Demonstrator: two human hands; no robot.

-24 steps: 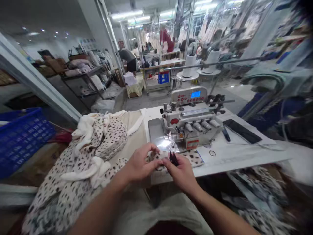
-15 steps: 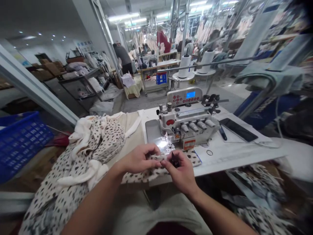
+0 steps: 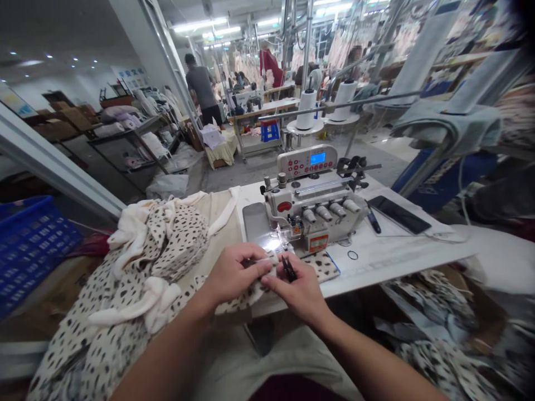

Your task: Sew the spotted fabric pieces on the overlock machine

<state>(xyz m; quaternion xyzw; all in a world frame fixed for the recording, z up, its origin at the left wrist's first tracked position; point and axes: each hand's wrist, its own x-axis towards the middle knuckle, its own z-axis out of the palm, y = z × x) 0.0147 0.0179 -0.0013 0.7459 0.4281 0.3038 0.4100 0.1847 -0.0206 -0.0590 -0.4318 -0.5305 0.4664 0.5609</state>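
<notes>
My left hand (image 3: pixel 239 274) is closed, pinching the white, dark-spotted fabric (image 3: pixel 271 256) between thumb and fingers. Close beside it, my right hand (image 3: pixel 298 287) curls around small black thread snips (image 3: pixel 288 269), whose pointed tips stick up by the index finger. The right thumb lies near the left thumb at the cloth; whether it also grips the fabric is hidden. Both hands are at the table's front edge, just before the lit needle area of a white overlock sewing machine (image 3: pixel 317 214). A spotted piece with a blue edge (image 3: pixel 324 266) extends right from under my right hand.
Spotted garments with white trim (image 3: pixel 179 239) are heaped on the left. Right of the machine lie a phone (image 3: pixel 399 215), a dark pen-like tool (image 3: pixel 374 221) and a black ring (image 3: pixel 353 255). A blue basket (image 3: pixel 37 245) stands far left; spotted scraps (image 3: pixel 443 362) lie below right.
The view has shifted slightly. My right hand has turned, so the snips' tips show more plainly and point upward. In the background, a person in grey has straightened from a bent posture.
</notes>
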